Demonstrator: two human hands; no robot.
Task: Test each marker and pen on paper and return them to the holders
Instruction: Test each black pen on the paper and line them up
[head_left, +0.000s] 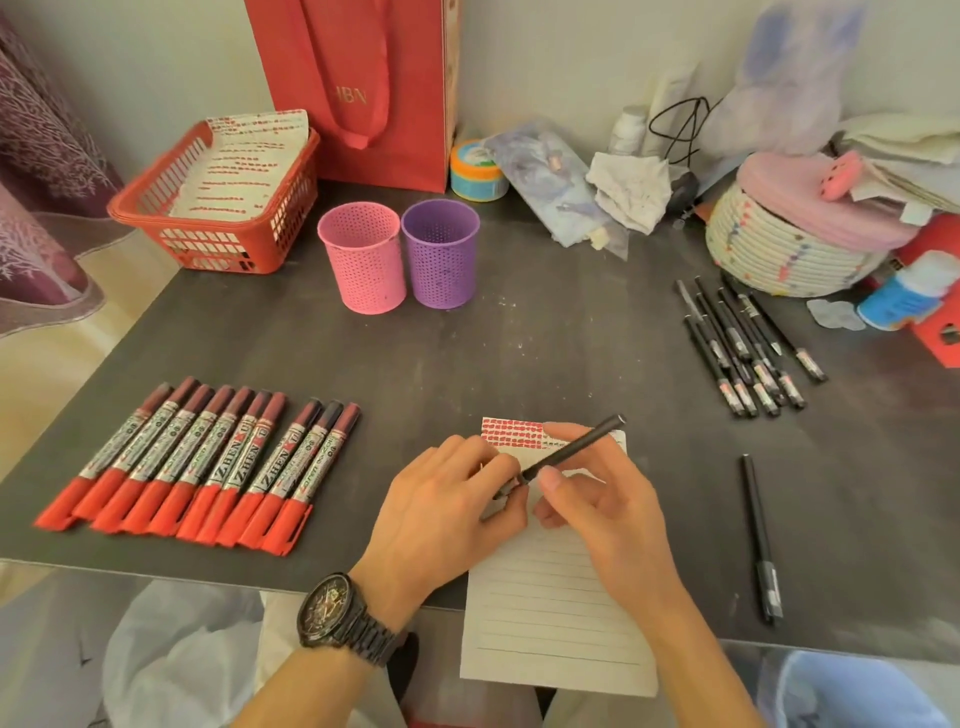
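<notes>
My right hand (597, 509) holds a black pen (576, 449) slanted over the lined paper (550, 618). My left hand (447, 509) pinches the pen's lower end, probably its cap. Red and dark test marks fill the paper's top strip. Several red markers (197, 462) lie in a row at the left. One black pen (761, 540) lies alone at the right, and several black pens (748, 343) lie in a bunch further back. A pink holder (363, 260) and a purple holder (441, 254) stand side by side behind, both looking empty.
A red basket (218, 228) with marked paper sheets sits back left beside a red paper bag (363, 88). A woven lidded basket (789, 244), cloths, a round tin (475, 174) and other clutter crowd the back right. The paper overhangs the dark table's (519, 338) near edge.
</notes>
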